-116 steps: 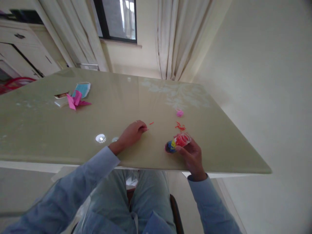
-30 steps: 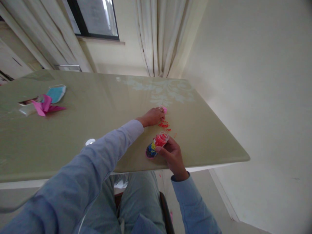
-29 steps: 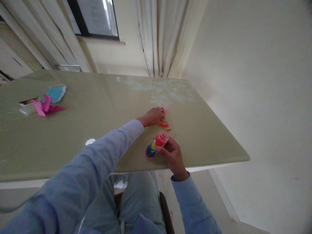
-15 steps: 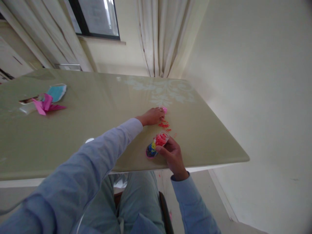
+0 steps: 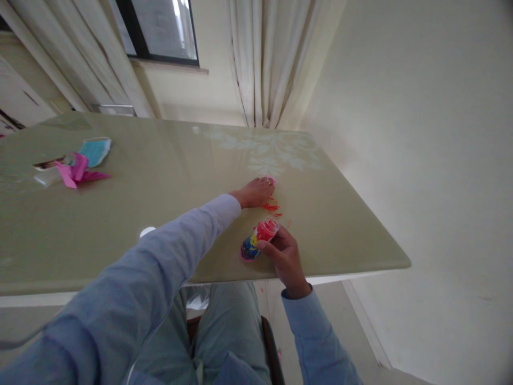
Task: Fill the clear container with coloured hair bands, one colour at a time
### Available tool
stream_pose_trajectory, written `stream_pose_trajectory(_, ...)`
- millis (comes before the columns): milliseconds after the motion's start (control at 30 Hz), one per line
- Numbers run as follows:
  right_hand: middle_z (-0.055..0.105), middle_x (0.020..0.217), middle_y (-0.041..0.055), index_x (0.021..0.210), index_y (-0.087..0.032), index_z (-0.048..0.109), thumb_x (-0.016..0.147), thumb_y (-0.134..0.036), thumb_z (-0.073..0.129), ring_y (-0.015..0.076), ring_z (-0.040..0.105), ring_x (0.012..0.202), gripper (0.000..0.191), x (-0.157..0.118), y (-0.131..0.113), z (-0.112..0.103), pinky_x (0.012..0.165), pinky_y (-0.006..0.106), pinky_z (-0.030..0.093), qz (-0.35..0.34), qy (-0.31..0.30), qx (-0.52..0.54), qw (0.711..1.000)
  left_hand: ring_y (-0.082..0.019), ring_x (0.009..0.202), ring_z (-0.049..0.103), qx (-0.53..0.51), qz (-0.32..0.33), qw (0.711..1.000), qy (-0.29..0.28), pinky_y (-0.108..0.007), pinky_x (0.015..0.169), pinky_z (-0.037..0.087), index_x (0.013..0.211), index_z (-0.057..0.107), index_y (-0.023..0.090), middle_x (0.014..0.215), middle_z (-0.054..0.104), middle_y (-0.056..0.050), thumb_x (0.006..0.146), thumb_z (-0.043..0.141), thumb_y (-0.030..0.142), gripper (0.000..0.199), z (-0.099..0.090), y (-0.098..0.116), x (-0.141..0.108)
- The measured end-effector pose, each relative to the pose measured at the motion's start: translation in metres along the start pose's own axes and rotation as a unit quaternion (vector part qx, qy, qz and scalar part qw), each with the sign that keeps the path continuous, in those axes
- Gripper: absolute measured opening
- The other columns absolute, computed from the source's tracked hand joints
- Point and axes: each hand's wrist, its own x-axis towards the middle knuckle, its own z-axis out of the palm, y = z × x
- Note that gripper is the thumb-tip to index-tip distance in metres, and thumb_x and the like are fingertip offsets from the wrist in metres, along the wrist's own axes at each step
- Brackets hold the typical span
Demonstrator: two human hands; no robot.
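My right hand holds a small clear jar, tilted, with its mouth facing up and to the right. Inside it are layers of small bands, red near the mouth, then yellow and blue, with pink at the bottom. My left hand reaches forward across the table, fingers bent down and pressed together over a small pink pile. Those fingers largely hide the pile. Close by, between my hands, lies a loose heap of red rubber bands, with a few strays nearer the jar.
A white round lid-like thing is partly behind my left sleeve. At the far left of the table lie a pink folded paper shape, a blue face mask and a clear packet. A wall rises along the right.
My left hand has shifted slightly right, further over the pink pile. The right hand and the jar have barely moved.
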Motion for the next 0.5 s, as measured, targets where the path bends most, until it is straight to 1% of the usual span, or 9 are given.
stream_pose_trajectory(100,0.072,0.088,0.0013,0.091,-0.022,0.074,0.071,-0.036,0.087,0.0165,0.063,0.080,0.027,0.001,0.000,-0.001,0.078,0.029,0.051,-0.004,-0.001,-0.002,1.000,-0.028,0.119,0.057,-0.010,-0.014,1.000,0.014,-0.037,0.097,0.045,0.118,0.061,0.005,0.124,0.061,-0.022,0.097,0.046,0.019,0.029,0.002,-0.001,-0.003)
stream_pose_trajectory(267,0.073,0.090,0.0020,0.092,-0.022,0.074,0.071,-0.036,0.086,0.0176,0.064,0.082,0.028,0.003,0.003,-0.005,0.081,0.031,0.052,-0.002,0.001,-0.007,1.000,-0.025,0.108,0.059,-0.046,0.008,0.998,0.050,-0.036,0.094,0.046,0.104,0.066,0.011,0.116,0.064,-0.016,0.096,0.045,0.016,0.023,-0.004,0.002,-0.014)
stream_pose_trajectory(367,0.074,0.091,0.0025,0.094,-0.022,0.074,0.071,-0.037,0.086,0.0187,0.065,0.084,0.029,0.005,0.003,-0.007,0.082,0.032,0.053,0.001,0.003,-0.006,1.000,-0.025,0.102,0.060,-0.048,0.013,0.998,0.039,-0.036,0.090,0.047,0.097,0.067,0.012,0.111,0.065,-0.016,0.096,0.046,0.017,0.022,-0.009,0.007,-0.022)
stream_pose_trajectory(500,0.073,0.090,0.0024,0.093,-0.023,0.074,0.071,-0.036,0.087,0.0184,0.064,0.083,0.029,0.006,0.001,-0.007,0.081,0.032,0.052,-0.004,0.007,-0.005,1.000,-0.024,0.098,0.062,-0.062,0.011,0.998,0.008,-0.036,0.091,0.047,0.091,0.069,0.012,0.106,0.068,-0.015,0.094,0.049,0.013,0.020,-0.012,0.010,-0.027)
